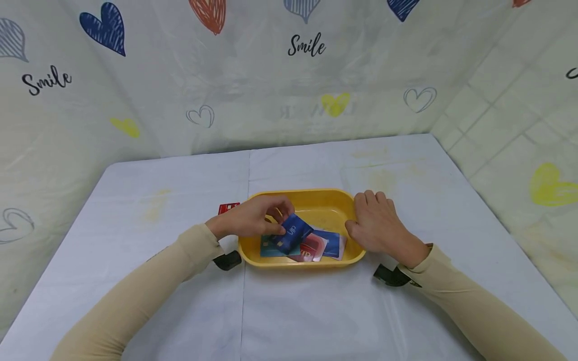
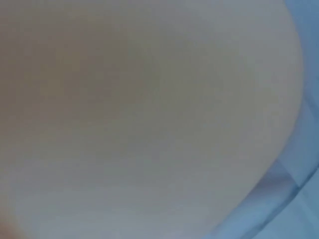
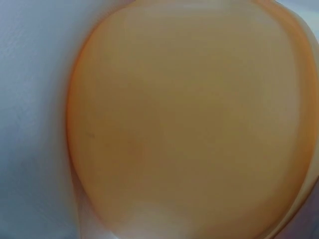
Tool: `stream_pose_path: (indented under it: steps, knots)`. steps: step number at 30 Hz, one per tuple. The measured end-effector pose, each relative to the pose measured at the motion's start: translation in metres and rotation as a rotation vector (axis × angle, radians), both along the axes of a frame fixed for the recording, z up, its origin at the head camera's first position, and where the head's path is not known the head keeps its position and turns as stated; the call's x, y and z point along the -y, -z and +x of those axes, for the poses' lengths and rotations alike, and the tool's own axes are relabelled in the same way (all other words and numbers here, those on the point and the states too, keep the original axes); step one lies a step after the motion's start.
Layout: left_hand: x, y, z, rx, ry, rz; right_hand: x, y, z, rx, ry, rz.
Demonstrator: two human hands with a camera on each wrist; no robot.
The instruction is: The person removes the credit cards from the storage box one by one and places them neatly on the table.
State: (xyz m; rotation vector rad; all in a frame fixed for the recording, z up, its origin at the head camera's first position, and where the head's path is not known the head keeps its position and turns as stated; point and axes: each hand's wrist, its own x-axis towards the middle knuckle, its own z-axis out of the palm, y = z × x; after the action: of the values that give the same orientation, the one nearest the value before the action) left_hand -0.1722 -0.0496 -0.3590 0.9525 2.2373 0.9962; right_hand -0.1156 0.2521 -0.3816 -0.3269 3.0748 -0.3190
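My left hand (image 1: 251,216) reaches over the left side of a yellow tray (image 1: 322,213) and pinches a blue card (image 1: 293,232), tilted, between thumb and fingers. Beneath it, along the tray's near side, lie a teal card (image 1: 269,248), a red-pink card (image 1: 312,246) and another blue card (image 1: 332,242), partly overlapping. At the tray's right end my right hand (image 1: 378,223) grips the rim, thumb toward the inside. Both wrist views are filled by blurred close surfaces, and no card shows in them.
A red card (image 1: 228,207) lies outside the tray's left end, partly covered by my left hand. White cloth (image 1: 298,311) covers the table. A printed sheet (image 1: 253,90) hangs behind its far edge, and another surface rises on the right.
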Motion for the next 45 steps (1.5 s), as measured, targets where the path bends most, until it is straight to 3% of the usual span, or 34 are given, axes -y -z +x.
stream_pose_path:
  steps: [17,45]
  knots:
    - [0.005,0.000,0.004,0.007,-0.089,0.068,0.001,0.001,0.001,-0.003,0.013,0.016]
    - [0.019,-0.014,0.015,-0.019,-0.205,0.113,0.001,0.001,0.002,-0.004,0.013,0.006]
